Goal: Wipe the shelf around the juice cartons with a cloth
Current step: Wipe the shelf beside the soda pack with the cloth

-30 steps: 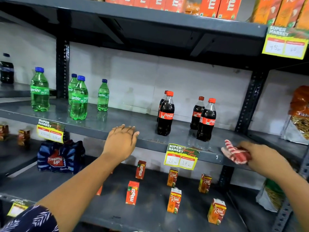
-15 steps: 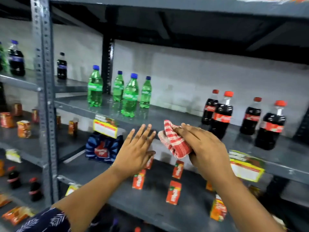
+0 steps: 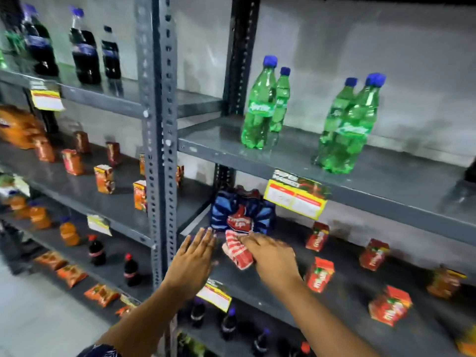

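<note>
My right hand [image 3: 273, 258] holds a red-and-white striped cloth [image 3: 238, 251] down at the left end of the grey lower shelf [image 3: 342, 302]. Small red juice cartons [image 3: 319, 274] stand scattered on that shelf to the right of the cloth, among them one carton near the back [image 3: 317, 236] and another at the front [image 3: 390, 305]. My left hand [image 3: 193, 261] hovers flat with fingers spread, just left of the cloth, over the shelf's front corner.
A blue shrink-wrapped drink pack [image 3: 242, 212] sits right behind the cloth. Green bottles [image 3: 260, 109] stand on the shelf above, price tags [image 3: 296, 197] hang on the edges. A grey upright post [image 3: 159, 150] separates a second rack with more cartons [image 3: 104, 179] at left.
Both hands have dropped from the bottle shelf's edge to the carton shelf below. The view has swung left and down. The cloth now rests on the shelf in front of the blue pack.
</note>
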The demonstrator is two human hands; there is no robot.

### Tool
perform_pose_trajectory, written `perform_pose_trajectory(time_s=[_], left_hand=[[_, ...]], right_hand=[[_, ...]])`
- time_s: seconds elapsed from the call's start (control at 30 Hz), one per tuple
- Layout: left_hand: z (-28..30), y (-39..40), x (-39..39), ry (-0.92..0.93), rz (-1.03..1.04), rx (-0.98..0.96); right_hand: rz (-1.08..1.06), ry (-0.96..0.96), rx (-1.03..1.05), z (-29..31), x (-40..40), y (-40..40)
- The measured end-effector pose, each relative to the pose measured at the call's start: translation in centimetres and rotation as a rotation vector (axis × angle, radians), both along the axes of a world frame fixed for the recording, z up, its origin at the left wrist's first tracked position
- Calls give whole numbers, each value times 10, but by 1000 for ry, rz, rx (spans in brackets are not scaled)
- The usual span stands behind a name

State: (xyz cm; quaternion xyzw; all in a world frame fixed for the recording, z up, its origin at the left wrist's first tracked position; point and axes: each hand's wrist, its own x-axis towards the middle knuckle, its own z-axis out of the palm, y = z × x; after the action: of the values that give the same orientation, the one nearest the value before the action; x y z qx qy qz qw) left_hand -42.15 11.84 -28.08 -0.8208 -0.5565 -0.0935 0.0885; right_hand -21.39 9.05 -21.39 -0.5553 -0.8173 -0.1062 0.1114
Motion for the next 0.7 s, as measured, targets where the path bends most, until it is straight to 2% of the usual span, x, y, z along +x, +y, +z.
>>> perform_pose_trajectory(time_s=[0.07,0.17,0.27,0.33,0.43,0.53,0.6,0.7], left_hand=[[-19,26,-9,-38,-20,-53],[-50,55,-9,-139,-43,-120],[-76,72,0,-169,-105,-172],[-87,76,9,-183,-136,-201],[-100,77,23,-222,-154,-232],[-110,72,26,-272,-138,-226],[-115,70,24,-227,-143,-198],[-117,68,24,-217,-153,-183]], right_hand=[[-83,-42,-24,-23,-11,32],[-218,-106,-190,-60,-19,67],[-350,-49,-363,-100,-18,81],[-330,2,-428,-117,-12,82],[-326,130,-462,-121,0,87],[-284,46,-421,-126,8,85],[-280,8,-420,-135,9,76],[-326,63,-413,-146,8,62]])
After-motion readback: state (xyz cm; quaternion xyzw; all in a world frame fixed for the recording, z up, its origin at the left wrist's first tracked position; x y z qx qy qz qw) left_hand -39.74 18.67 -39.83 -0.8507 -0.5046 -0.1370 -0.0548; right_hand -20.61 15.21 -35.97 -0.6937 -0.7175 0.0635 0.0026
